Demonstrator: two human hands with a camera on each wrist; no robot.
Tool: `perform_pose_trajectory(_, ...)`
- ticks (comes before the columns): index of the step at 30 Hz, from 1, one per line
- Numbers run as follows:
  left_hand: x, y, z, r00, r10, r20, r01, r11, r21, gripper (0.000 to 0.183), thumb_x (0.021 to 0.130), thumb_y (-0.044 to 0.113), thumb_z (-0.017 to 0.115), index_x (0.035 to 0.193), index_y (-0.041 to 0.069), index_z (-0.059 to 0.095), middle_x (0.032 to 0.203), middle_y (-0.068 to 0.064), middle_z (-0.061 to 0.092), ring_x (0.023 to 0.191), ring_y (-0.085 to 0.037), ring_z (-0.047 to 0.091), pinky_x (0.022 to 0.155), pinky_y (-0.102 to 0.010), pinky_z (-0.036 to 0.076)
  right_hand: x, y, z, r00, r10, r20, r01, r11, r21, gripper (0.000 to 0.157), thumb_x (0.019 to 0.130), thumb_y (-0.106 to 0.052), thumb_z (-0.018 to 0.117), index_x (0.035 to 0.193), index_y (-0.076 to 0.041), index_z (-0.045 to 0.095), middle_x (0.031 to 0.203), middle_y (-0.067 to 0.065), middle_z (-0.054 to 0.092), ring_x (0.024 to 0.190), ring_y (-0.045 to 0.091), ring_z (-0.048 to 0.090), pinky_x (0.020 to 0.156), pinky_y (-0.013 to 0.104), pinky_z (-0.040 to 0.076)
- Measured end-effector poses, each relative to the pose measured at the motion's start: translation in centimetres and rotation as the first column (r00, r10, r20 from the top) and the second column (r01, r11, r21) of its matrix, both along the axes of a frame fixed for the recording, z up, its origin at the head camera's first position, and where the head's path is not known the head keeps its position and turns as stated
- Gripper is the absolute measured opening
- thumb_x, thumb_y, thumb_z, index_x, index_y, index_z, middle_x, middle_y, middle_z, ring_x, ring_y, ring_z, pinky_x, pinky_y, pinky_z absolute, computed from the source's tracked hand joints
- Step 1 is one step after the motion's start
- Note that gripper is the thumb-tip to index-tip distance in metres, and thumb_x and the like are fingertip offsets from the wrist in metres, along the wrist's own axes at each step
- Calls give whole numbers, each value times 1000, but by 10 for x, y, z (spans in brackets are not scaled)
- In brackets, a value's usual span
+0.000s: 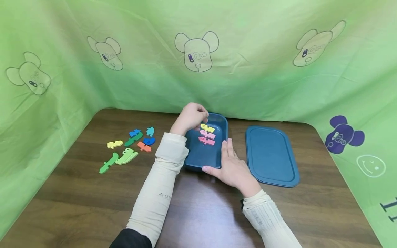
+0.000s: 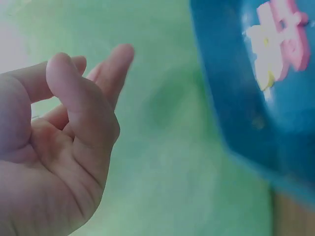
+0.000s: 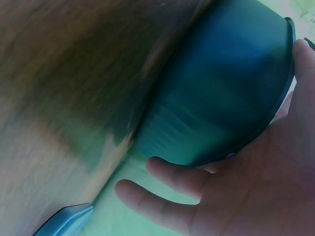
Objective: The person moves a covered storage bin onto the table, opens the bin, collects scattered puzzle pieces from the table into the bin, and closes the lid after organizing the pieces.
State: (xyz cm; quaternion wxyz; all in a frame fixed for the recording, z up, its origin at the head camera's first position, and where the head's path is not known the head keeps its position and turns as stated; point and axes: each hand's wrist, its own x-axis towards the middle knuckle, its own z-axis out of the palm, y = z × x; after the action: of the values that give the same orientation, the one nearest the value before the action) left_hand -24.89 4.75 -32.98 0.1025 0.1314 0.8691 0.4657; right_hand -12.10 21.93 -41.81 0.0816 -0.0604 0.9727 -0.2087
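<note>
A deep blue plastic box [image 1: 201, 156] sits near the back of the table, with a yellow puzzle piece [image 1: 207, 128] and two pink puzzle pieces [image 1: 206, 140] lying in a row inside it. Over the box's far left part, my left hand [image 1: 191, 117] is raised with its fingers loosely bent. Nothing shows between those fingers in the left wrist view, where the hand [image 2: 74, 132] appears apart from the box. My right hand [image 1: 234, 168] rests against the box's near right corner, fingers straight along the right side and thumb stretched along the front rim.
Left of the box lie several loose puzzle pieces, among them a yellow one [image 1: 114, 144], an orange one [image 1: 144, 146] and a light green frog-like one [image 1: 126, 156]. A blue lid [image 1: 273, 155] lies flat to the right. Green printed cloth [image 1: 198, 89] hangs behind the table.
</note>
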Motion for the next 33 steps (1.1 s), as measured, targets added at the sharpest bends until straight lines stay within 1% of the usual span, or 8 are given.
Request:
perform_pose_trajectory(3, 4, -9, 10, 1000, 7, -21, -7, 1000, 8, 21, 105, 19, 57, 107, 5, 73, 92, -9, 71, 56, -17, 55, 61, -35, 56, 0, 0, 0, 1000, -6, 9, 6, 1000, -3, 128, 83, -82, 55, 158, 4, -1, 165, 24, -10, 142, 51, 28, 104, 65, 36)
perform_pose_trajectory(7, 6, -33, 11, 1000, 15, -23, -15, 1000, -8, 22, 105, 19, 57, 109, 4, 72, 92, -11, 71, 59, -18, 55, 60, -33, 55, 0, 0, 1, 1000, -7, 15, 7, 1000, -8, 127, 84, -79, 57, 158, 5, -1, 164, 24, -11, 142, 53, 27, 105, 66, 34)
perform_pose_trajectory(13, 3, -93, -10, 1000, 19, -13, -19, 999, -47, 21, 103, 8, 54, 113, -1, 69, 95, -18, 70, 57, -17, 55, 62, -38, 55, -2, 0, 0, 1000, -4, 10, 4, 1000, 3, 126, 84, -79, 57, 159, 4, -1, 165, 23, -12, 143, 51, 26, 104, 65, 35)
perform_pose_trajectory(17, 4, -139, -27, 999, 44, -16, -46, 987, -153, 24, 99, 1, 51, 115, -3, 69, 101, -20, 70, 56, -17, 56, 59, -34, 53, -3, 1, 1, 1000, -1, 7, 1, 1000, 7, 127, 83, -81, 56, 159, 3, -2, 165, 22, -12, 143, 51, 26, 103, 65, 36)
perform_pose_trajectory(21, 3, -181, -43, 998, 49, -38, -59, 946, -320, 27, 98, 2, 53, 118, -6, 68, 107, -22, 69, 64, -22, 61, 65, -36, 53, -3, 2, 1, 1000, -5, 6, 5, 1000, 3, 127, 83, -80, 57, 159, 4, -2, 165, 22, -12, 142, 52, 26, 103, 66, 35)
perform_pose_trajectory(25, -2, -218, -58, 998, 43, -53, -63, 873, -484, 29, 97, 6, 58, 121, -8, 66, 117, -26, 66, 95, -35, 64, 86, -51, 51, -3, 2, 1, 1000, -9, 12, 9, 1000, 2, 127, 83, -79, 58, 159, 4, -2, 165, 22, -12, 141, 53, 27, 104, 67, 34)
perform_pose_trajectory(29, -2, -250, -69, 998, 43, -43, -60, 819, -571, 30, 95, 6, 59, 120, -9, 65, 123, -29, 63, 115, -46, 57, 95, -60, 45, -4, 2, -1, 1000, -3, 18, 3, 1000, 1, 127, 83, -79, 57, 159, 4, -2, 164, 22, -14, 141, 54, 28, 104, 67, 35)
perform_pose_trajectory(33, -1, -268, -73, 998, 34, -51, -58, 797, -601, 29, 93, 5, 61, 118, -9, 64, 120, -30, 63, 114, -48, 56, 92, -61, 45, -4, 1, 0, 1000, -1, 14, 1, 1000, 3, 127, 84, -79, 57, 159, 4, -2, 165, 22, -14, 140, 53, 30, 103, 66, 36)
